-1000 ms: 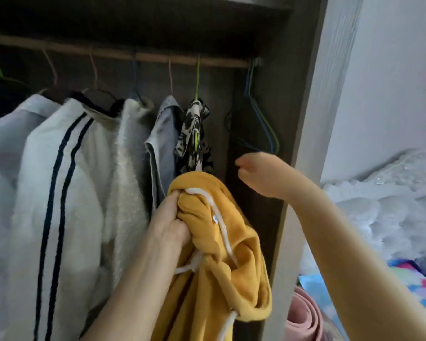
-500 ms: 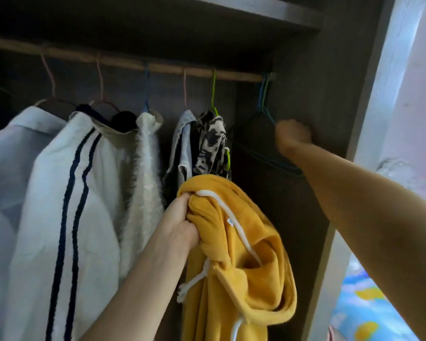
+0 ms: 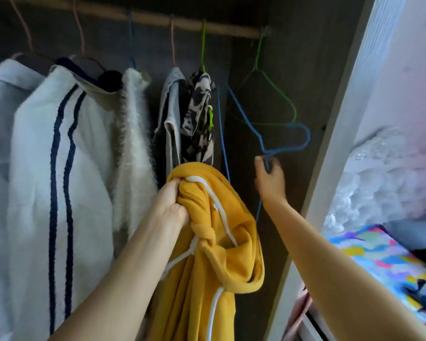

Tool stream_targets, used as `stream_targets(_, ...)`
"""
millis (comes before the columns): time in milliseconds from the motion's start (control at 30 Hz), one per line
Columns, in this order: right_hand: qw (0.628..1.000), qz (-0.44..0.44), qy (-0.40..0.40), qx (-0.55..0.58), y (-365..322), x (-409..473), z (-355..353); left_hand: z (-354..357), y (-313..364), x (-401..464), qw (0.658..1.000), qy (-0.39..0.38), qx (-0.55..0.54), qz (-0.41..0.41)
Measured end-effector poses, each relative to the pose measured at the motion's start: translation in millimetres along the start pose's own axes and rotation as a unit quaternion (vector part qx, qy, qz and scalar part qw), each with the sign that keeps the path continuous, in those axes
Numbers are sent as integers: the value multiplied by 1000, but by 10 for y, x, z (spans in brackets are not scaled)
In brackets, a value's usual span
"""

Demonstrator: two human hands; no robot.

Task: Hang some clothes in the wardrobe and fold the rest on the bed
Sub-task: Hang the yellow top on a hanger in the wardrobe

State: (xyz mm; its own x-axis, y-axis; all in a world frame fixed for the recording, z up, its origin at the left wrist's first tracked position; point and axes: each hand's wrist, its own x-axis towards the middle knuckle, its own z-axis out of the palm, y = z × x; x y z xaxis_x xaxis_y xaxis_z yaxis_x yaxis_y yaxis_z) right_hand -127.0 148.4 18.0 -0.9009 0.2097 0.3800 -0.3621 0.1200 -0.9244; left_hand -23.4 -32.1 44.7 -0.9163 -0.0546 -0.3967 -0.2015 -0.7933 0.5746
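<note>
— Two hands busy, is that right?

— Yes. My left hand (image 3: pixel 171 205) has its fingers curled tight into a bunched fold of the yellow hoodie (image 3: pixel 214 254), holding it up in front of the open wardrobe (image 3: pixel 305 70). Its white drawstring (image 3: pixel 221 212) loops over the cloth and hangs below my fist.

— And the other?

— My right hand (image 3: pixel 268 178) is further in, thumb and fingers pinching the hook end of a blue wire hanger (image 3: pixel 284 146). That hanger is tipped, hook down, and off the wooden rail (image 3: pixel 158 19).

— What hangs near it?

— A green hanger (image 3: pixel 278 92), bare, on the rail just above. Left of the hoodie: a black-and-white patterned piece (image 3: pixel 199 114), a grey garment (image 3: pixel 171 107), a fuzzy white one (image 3: pixel 133 143) and a white jacket with navy stripes (image 3: pixel 59 156).

— The bed?

— At my right, a colourful sheet (image 3: pixel 379 257) shows.
</note>
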Motion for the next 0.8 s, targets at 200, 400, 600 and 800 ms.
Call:
stream_targets(200,996,23,-17,81,35,-438,-323,-330,-361,-73,993,95,26,60)
stream_targets(400,938,-3,-118,327,-465,-944,-792,-582,-734,-407,976,179,19,126)
stream_targets(600,888,43,-172,425,-577,-1336,-1170,-616,-1081,-885,961,231,65,138)
stream_targets(800,888,87,-201,405,-518,-1786,-1358,-394,-1175,-1217,963,205,117,128)
